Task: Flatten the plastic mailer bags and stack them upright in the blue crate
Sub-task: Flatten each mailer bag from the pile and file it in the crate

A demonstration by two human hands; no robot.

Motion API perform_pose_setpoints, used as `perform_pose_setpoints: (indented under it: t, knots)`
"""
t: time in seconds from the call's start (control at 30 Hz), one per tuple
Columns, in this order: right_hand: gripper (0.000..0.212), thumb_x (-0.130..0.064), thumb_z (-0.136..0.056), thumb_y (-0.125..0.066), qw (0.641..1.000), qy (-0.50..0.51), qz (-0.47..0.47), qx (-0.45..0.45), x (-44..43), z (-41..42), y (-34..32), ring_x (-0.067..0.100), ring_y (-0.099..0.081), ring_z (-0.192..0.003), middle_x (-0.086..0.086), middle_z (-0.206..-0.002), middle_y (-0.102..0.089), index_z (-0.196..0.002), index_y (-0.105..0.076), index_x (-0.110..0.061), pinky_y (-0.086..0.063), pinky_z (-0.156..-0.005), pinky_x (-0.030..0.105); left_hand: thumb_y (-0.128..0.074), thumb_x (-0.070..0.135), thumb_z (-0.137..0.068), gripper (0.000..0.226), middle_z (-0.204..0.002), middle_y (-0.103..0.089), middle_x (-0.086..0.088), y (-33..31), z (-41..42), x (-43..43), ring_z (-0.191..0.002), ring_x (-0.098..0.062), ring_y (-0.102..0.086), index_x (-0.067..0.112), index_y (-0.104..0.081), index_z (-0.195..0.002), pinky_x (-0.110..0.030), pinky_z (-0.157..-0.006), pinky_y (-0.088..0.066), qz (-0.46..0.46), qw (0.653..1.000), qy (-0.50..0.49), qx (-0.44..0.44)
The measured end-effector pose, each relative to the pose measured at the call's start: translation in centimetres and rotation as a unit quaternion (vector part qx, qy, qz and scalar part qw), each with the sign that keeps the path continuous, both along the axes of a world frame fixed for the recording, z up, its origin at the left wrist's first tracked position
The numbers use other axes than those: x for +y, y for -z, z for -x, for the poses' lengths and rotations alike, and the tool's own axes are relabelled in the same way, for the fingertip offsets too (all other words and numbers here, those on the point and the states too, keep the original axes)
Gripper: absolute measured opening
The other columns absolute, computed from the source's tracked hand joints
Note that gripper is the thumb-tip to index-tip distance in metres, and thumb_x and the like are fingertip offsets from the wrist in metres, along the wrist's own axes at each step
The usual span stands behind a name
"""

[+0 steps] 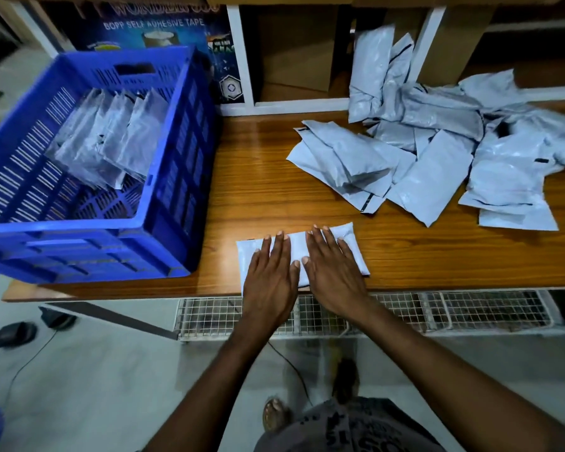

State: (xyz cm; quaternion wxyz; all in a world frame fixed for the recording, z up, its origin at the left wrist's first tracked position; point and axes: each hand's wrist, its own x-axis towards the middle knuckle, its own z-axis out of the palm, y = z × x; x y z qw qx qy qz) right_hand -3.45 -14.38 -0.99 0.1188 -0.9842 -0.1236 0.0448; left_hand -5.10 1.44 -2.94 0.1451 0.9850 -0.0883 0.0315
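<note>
One grey plastic mailer bag (297, 247) lies flat near the front edge of the wooden table (268, 177). My left hand (269, 275) and my right hand (331, 267) both press on it, palms down, fingers straight and spread, side by side. The blue crate (163, 190) stands on the table's left end. Several flattened mailer bags (111, 141) lean upright inside it toward its back. A loose heap of crumpled mailer bags (437, 158) covers the right half of the table.
A white shelf unit (238, 60) with cardboard boxes stands behind the table, and a tape carton (150, 24) sits behind the crate. A wire mesh rack (405, 311) runs under the table's front edge. Shoes (9, 336) and a cable lie on the floor at left.
</note>
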Motion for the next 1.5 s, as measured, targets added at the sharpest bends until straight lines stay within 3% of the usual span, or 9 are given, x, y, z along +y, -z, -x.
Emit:
perform_pose_setpoints:
  t: [0.2,0.43,0.77,0.9,1.07,1.2,1.3,1.4,1.5]
  knots:
    - [0.067,-0.054,-0.108,-0.015,0.999,-0.017,0.016,-0.025,-1.4,-0.1,0.6,0.016,0.007,-0.156,0.003,-0.170,0.001,-0.163,-0.007,-0.017,-0.003,-0.127,0.038,-0.032,0.042,-0.109,0.059,-0.167,-0.030,-0.007,0.7,0.5,0.1,-0.156,-0.027,-0.023,0.009,-0.037,-0.158,-0.045,-0.122,-0.026,-0.004,0.997,-0.003,-0.072]
    - [0.094,-0.082,-0.092,-0.001,0.999,0.033,0.017,0.021,-2.6,-0.6,-0.2,0.016,0.014,-0.155,0.001,-0.169,0.014,-0.162,0.007,-0.020,0.007,-0.126,0.044,-0.029,0.056,-0.108,0.065,-0.170,-0.019,-0.001,0.6,0.0,0.5,-0.159,-0.023,-0.013,0.020,-0.030,-0.162,-0.047,-0.126,-0.020,-0.012,0.999,-0.029,-0.036]
    - [0.097,-0.085,-0.091,-0.006,0.999,-0.034,0.037,0.002,-5.2,0.4,-1.8,0.017,0.030,-0.151,0.003,-0.164,0.030,-0.160,0.017,-0.020,0.011,-0.125,0.049,-0.009,0.085,-0.093,0.095,-0.169,0.024,0.005,-2.4,1.0,3.3,-0.155,-0.015,0.023,0.025,0.011,-0.164,-0.045,-0.127,0.009,-0.030,0.998,0.012,0.059]
    - [0.099,-0.087,-0.090,-0.023,0.992,-0.114,0.049,0.026,-6.5,3.3,-1.4,0.011,0.024,-0.152,-0.006,-0.165,0.027,-0.160,0.015,-0.028,0.006,-0.126,0.046,-0.045,0.066,-0.099,0.083,-0.170,-0.004,0.003,-1.3,2.8,5.5,-0.158,-0.022,-0.006,0.021,-0.020,-0.164,-0.048,-0.127,-0.019,-0.033,0.993,0.114,0.027]
    - [0.059,-0.019,-0.098,-0.062,0.992,-0.092,-0.083,-0.013,-8.1,5.4,-2.3,0.016,-0.033,-0.148,-0.008,-0.161,-0.033,-0.152,-0.042,-0.034,-0.036,-0.117,0.044,-0.069,0.006,-0.091,0.044,-0.144,-0.061,0.005,-2.6,3.5,7.2,-0.132,-0.020,-0.058,0.025,-0.069,-0.131,-0.042,-0.099,-0.056,0.091,0.987,0.121,-0.059]
    - [0.033,-0.020,-0.101,-0.062,0.965,0.020,-0.263,-0.003,-7.4,5.0,-7.3,0.010,-0.064,-0.108,-0.009,-0.128,-0.067,-0.129,-0.066,-0.035,-0.054,-0.086,0.031,-0.065,0.008,-0.094,0.041,-0.110,-0.072,0.012,-7.0,3.0,7.3,-0.093,-0.009,-0.070,0.034,-0.067,-0.126,-0.033,-0.075,-0.058,0.246,0.964,0.048,-0.090]
    - [0.029,-0.022,-0.095,-0.071,0.929,0.066,-0.363,-0.002,-7.2,2.4,-9.3,0.002,-0.067,-0.102,-0.013,-0.119,-0.069,-0.121,-0.069,-0.034,-0.055,-0.080,0.022,-0.076,0.031,-0.093,0.036,-0.066,-0.058,0.005,-8.7,1.4,6.4,-0.056,-0.011,-0.052,0.040,-0.063,-0.126,-0.037,-0.056,-0.049,0.383,0.916,-0.065,-0.097]
    - [0.040,-0.027,-0.092,-0.074,0.948,0.104,-0.302,0.010,-7.1,-0.2,-7.8,0.015,-0.060,-0.121,-0.004,-0.130,-0.066,-0.131,-0.065,-0.029,-0.049,-0.097,0.031,-0.072,0.030,-0.095,0.056,-0.102,-0.069,-0.006,-7.7,-0.1,5.7,-0.088,-0.011,-0.063,0.030,-0.049,-0.146,-0.037,-0.081,-0.056,0.362,0.923,-0.094,-0.095]
    - [0.056,-0.040,-0.099,-0.061,0.983,0.106,-0.149,-0.030,-5.7,-0.6,-5.9,0.020,-0.036,-0.145,-0.002,-0.158,-0.042,-0.151,-0.044,-0.029,-0.031,-0.118,0.039,-0.065,0.034,-0.100,0.072,-0.159,-0.040,-0.009,-5.1,-0.8,4.7,-0.145,-0.023,-0.039,0.017,-0.029,-0.161,-0.034,-0.115,-0.032,0.237,0.962,-0.068,-0.121]
